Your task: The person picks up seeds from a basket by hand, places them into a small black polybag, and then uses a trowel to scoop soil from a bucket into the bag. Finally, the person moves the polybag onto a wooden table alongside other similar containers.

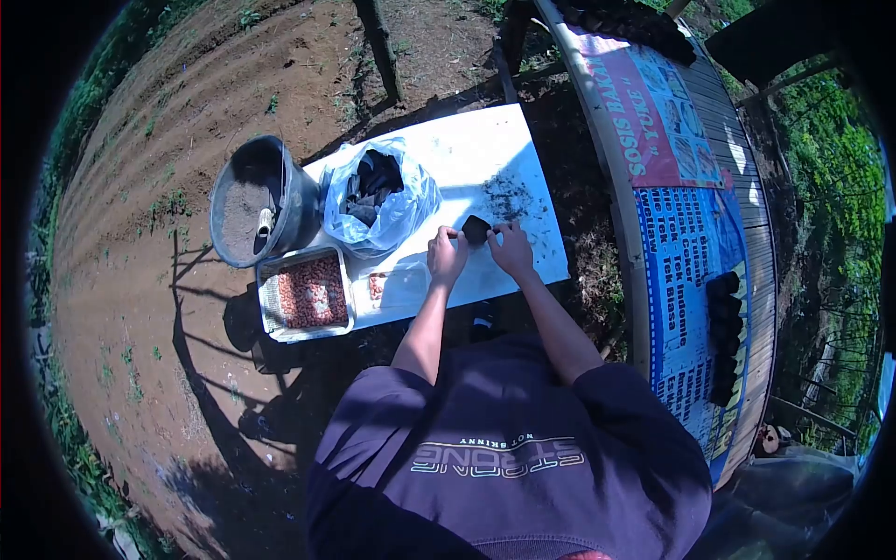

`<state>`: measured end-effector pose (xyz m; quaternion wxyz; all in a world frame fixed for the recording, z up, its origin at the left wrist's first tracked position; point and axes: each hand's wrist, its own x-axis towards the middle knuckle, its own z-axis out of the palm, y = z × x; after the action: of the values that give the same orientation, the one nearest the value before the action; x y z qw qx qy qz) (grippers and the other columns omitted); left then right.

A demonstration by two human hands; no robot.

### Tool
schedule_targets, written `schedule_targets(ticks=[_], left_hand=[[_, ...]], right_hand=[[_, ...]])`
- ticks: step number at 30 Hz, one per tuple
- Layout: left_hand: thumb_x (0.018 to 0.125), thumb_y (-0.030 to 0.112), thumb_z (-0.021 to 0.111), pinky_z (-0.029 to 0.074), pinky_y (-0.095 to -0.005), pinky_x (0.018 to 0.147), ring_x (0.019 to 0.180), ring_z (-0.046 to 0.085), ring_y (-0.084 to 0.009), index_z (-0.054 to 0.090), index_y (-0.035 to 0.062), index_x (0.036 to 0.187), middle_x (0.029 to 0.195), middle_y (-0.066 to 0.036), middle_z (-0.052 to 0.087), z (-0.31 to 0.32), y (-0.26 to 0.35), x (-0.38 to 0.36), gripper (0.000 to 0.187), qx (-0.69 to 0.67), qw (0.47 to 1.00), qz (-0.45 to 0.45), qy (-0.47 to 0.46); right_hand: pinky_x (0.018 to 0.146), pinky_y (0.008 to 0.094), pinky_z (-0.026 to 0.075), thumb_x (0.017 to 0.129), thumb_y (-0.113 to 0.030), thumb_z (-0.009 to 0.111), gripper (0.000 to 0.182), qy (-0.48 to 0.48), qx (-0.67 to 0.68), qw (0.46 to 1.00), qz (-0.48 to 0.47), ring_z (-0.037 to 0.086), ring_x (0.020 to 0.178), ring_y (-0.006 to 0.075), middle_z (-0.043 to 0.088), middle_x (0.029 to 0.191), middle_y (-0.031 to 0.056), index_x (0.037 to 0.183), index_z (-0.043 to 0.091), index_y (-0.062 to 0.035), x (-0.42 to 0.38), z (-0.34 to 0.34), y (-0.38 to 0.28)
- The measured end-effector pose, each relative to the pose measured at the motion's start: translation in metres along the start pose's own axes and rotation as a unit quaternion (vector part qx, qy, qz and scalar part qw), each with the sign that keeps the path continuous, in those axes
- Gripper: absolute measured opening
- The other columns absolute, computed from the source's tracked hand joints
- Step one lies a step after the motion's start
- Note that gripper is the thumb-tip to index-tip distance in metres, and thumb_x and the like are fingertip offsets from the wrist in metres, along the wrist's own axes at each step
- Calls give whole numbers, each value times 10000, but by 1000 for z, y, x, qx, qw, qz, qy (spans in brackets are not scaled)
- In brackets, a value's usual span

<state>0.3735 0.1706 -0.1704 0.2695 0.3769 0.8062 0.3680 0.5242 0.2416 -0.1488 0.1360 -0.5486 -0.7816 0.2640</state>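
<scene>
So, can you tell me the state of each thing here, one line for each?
small black bag: held between both hands over the white board.
left hand: closed on the bag.
right hand: gripping the bag.
clear plastic bag: open, holding dark pieces.
bucket: open, partly filled with soil, a scoop inside.
tray: full of reddish seeds.
white board: lying flat, soil spilled on it.

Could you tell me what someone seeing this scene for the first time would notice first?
Most striking is the white board on bare red soil, where the left hand and right hand together hold a small black bag near its front edge. To the left sit a clear plastic bag of dark pieces, a grey bucket and a tray of reddish seeds. A colourful printed banner runs along the right.
</scene>
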Motion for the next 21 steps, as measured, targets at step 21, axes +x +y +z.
schedule_targets(ticks=[21], left_hand=[[784,161,649,441,-453,1019,1118,618,-379,673,39,1170,1128,-177,702,14,-17,6,406,44,998,-1,-38]], right_hand=[[1071,438,388,751,-72,543,638,-77,20,997,13,461,1214,410,663,1223,116,1386,543,-134,9,25,13]])
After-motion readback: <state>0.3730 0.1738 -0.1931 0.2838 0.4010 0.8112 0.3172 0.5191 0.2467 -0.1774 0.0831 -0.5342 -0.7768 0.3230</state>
